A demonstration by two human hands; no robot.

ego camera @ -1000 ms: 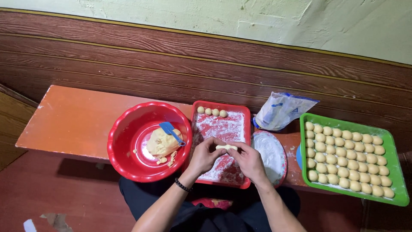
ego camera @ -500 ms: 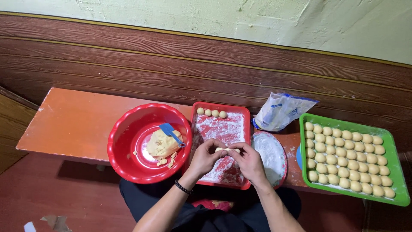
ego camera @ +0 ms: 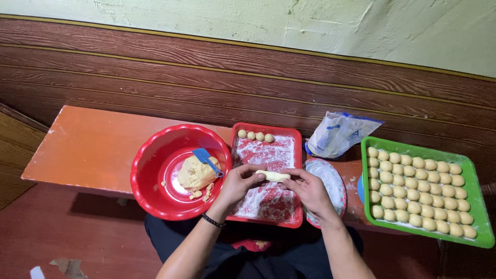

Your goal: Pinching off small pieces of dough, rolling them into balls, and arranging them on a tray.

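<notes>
My left hand point(ego camera: 238, 184) and my right hand point(ego camera: 309, 189) hold a short pale roll of dough point(ego camera: 273, 176) between their fingertips, one hand at each end. The roll hovers over a red rectangular tray point(ego camera: 297, 175) dusted with white flour. Several small dough balls point(ego camera: 254, 136) sit in a row at the tray's far edge. To the left stands a red round bowl point(ego camera: 155, 175) with a yellow lump of dough point(ego camera: 195, 173) and a blue scraper point(ego camera: 207, 159) resting on it.
A green tray point(ego camera: 478, 206) packed with several rows of dough balls stands at the right. A white floured plate point(ego camera: 330, 186) sits between the two trays, and a plastic flour bag point(ego camera: 338, 134) lies behind it. All rest on an orange bench point(ego camera: 88, 150) against a wood-panelled wall.
Both hands stay over the floured tray with the dough roll between them; the view has shifted slightly, and the fingers have barely moved.
</notes>
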